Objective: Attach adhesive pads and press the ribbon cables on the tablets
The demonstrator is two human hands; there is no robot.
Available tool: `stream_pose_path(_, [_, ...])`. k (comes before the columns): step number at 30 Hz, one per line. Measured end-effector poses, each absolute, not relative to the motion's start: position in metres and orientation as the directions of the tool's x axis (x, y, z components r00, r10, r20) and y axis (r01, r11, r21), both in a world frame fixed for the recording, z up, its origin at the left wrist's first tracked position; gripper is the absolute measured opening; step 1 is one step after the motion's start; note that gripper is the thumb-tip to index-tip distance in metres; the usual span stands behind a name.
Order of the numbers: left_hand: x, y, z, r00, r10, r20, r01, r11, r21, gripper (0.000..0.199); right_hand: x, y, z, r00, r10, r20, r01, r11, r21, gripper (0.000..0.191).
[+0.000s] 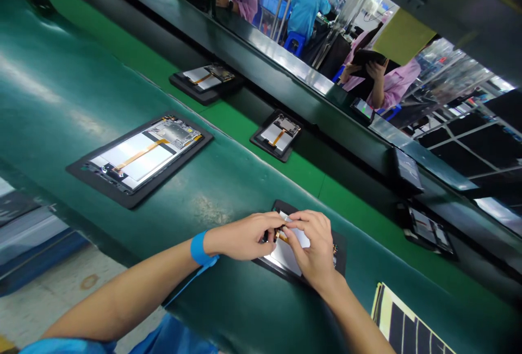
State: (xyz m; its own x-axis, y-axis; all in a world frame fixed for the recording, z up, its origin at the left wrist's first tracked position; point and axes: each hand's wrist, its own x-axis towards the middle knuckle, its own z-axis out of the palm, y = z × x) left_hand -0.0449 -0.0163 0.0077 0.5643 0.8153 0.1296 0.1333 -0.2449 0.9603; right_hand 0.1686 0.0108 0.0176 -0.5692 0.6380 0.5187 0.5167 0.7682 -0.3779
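An opened tablet [281,259] lies on a dark pad on the green bench, its silvery-white inside facing up. My left hand [259,236], with a blue strap [198,249] on its wrist, is over one end of it, fingers closed in a pinch. From the other side my right hand [312,240] meets it, thumb and fingertips pinched close together. Between the fingertips shows a bit of orange ribbon cable [282,236]; whatever is gripped there is too small and covered to make out. Both hands hide much of the tablet.
Another opened tablet [138,155] lies to the left on the bench [196,174]. Beyond the bench edge, a green conveyor belt [232,117] carries more tablets, including one tablet [279,135]. Yellow-edged black strips [408,324] lie at lower right. Co-workers sit across the line.
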Motion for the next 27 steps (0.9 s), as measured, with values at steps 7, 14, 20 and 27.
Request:
stream_pose_path(7, [-0.0454,-0.0170,0.0066,0.566,0.811,0.146,0.120,-0.256,0.959,0.040,0.1655,0.0123,0.0178,-0.559,0.620,0.550,0.523,0.779,-0.346,0.006])
stream_pose_path(14, [-0.0444,-0.0166,0.0054,0.539,0.830,0.144,0.082,-0.222,0.972,0.025,0.1611,0.0121,0.0200,-0.569,0.627,0.533,0.545,0.772,-0.327,0.007])
stream_pose_path(20, [-0.0424,-0.0168,0.0079,0.624,0.780,0.053,-0.135,0.041,0.990,0.028,0.1597,0.0117,0.0217,-0.570,0.575,0.586,0.571,0.791,-0.221,0.008])
stream_pose_path(27, [-0.0378,-0.0197,0.0047,0.698,0.716,-0.003,-0.317,0.313,0.895,0.054,0.1651,0.0105,0.0152,-0.573,0.480,0.664,0.588,0.805,-0.074,0.009])
